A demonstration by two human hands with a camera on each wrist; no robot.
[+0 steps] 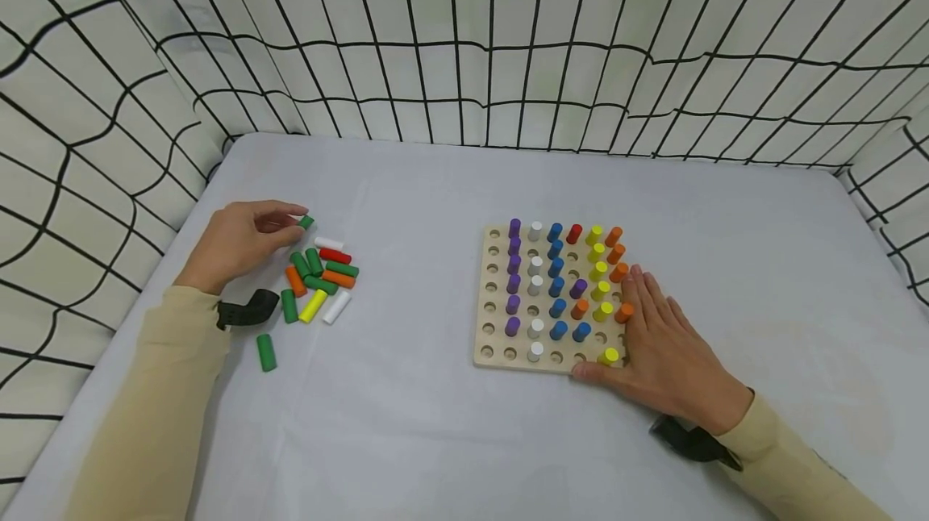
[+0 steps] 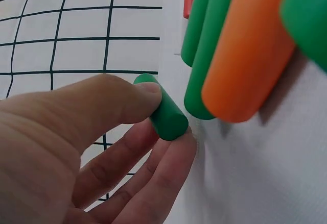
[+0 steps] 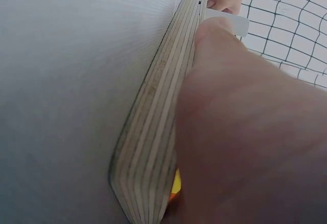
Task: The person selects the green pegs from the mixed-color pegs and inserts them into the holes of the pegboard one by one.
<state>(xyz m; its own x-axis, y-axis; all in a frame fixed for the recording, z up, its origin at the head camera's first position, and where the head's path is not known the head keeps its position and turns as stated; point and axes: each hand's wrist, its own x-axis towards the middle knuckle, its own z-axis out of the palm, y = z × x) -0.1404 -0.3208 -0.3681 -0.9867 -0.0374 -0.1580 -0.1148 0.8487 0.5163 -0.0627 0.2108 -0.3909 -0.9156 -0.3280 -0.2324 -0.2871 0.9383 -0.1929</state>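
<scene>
My left hand [image 1: 235,243] pinches a green peg [image 2: 163,109] between thumb and fingertips, just behind a pile of loose pegs. That pile holds several green pegs [image 1: 289,306] plus orange [image 1: 295,281], yellow [image 1: 313,306], white [image 1: 337,308] and red [image 1: 335,256] ones. My right hand [image 1: 671,352] lies with straight fingers along the right edge of a wooden pegboard [image 1: 482,299], its thumb at the front corner. Upright purple, white, blue, yellow and orange pegs stand mostly in columns on the board. The hand hides part of its right edge. In the right wrist view the layered board edge shows beside the thumb.
A single green peg [image 1: 266,352] lies apart, nearer the front, by the left sleeve. Black grid netting [image 1: 450,45] over white sheeting walls the back and sides of the white table [image 1: 406,424].
</scene>
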